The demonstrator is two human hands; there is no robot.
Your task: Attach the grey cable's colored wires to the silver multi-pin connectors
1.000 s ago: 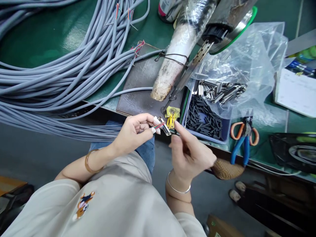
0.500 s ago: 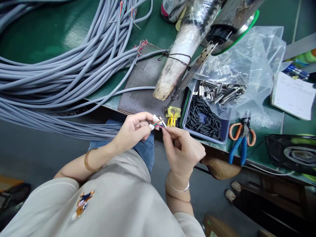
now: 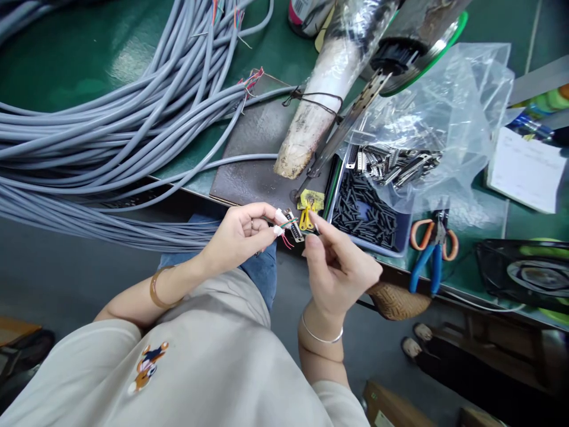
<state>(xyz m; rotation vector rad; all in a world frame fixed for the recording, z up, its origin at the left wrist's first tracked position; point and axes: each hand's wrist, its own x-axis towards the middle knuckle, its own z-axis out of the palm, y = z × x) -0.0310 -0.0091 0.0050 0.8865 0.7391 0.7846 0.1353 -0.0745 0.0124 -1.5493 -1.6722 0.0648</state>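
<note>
Between its thumb and forefinger, my left hand (image 3: 242,234) pinches a D-sub connector (image 3: 294,230) together with thin coloured wires (image 3: 288,239). White covering shows at those two fingertips. Red and green wire ends stick out beside the metal connector face. Just right of the connector is my right hand (image 3: 340,258), its thumb and forefinger apart and nothing plain to see between them. A yellow clip-like holder (image 3: 306,219) stands at the table edge, just behind the connector. Above it ends the metal tip of a soldering iron (image 3: 317,166).
Grey cables (image 3: 133,130) cover the table's left side. A blue tray (image 3: 402,234) holds black sleeves (image 3: 362,213) and metal connectors (image 3: 400,163) under a clear bag (image 3: 462,118). Pliers (image 3: 433,252) lie to its right, with papers (image 3: 524,169) beyond. A white wrapped tube (image 3: 320,101) hangs over a dark board (image 3: 249,172).
My right hand has let go of the wires and moved right, its thumb and forefinger parting. The left hand keeps hold of the connector, whose face now shows more clearly.
</note>
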